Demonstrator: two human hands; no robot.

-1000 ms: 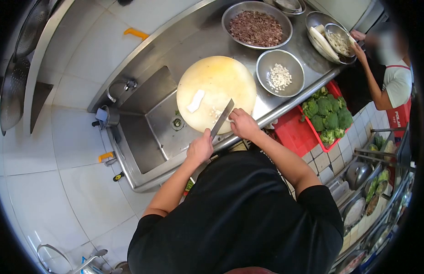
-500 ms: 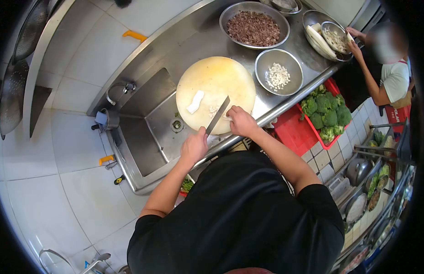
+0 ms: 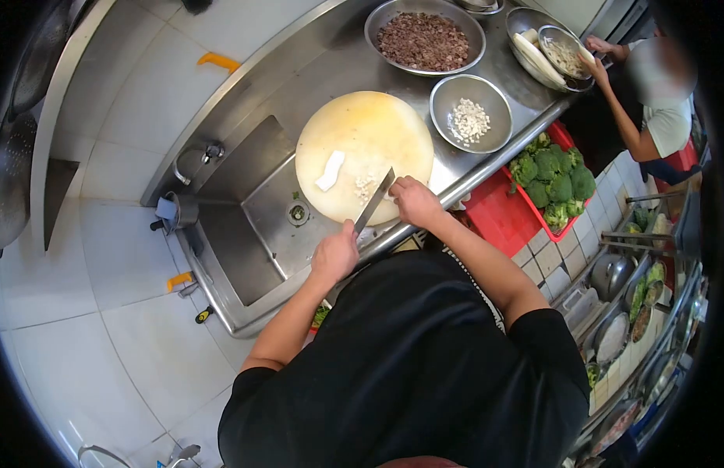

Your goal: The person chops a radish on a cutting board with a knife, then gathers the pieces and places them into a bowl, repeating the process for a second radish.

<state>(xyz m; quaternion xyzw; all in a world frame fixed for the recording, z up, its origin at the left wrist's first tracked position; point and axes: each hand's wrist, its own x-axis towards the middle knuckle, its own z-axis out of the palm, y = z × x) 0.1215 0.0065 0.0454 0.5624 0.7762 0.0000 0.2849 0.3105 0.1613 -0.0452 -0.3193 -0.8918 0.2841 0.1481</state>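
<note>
knife (image 3: 375,200) out over the board (image 3: 362,117)
left hand (image 3: 335,253) clamped on it, right hand (image 3: 416,203) beside the blade (image 3: 384,187), can't tell that grip tbh

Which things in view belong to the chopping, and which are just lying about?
In use: knife, gripped by left hand; cutting board; chopped bits; white slab; probably the bowl of white pieces.

Seemingly lying about: bowl of brown pieces; broccoli; orange handle.

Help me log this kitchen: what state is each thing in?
Knife: held, blade bare
Left hand: gripping knife
Right hand: fingers curled
Board: bearing chopped bits
White piece: lying flat
Small bowl: uncovered, partly filled
Large bowl: uncovered, filled
Broccoli: piled
Tap: no visible flow
</note>
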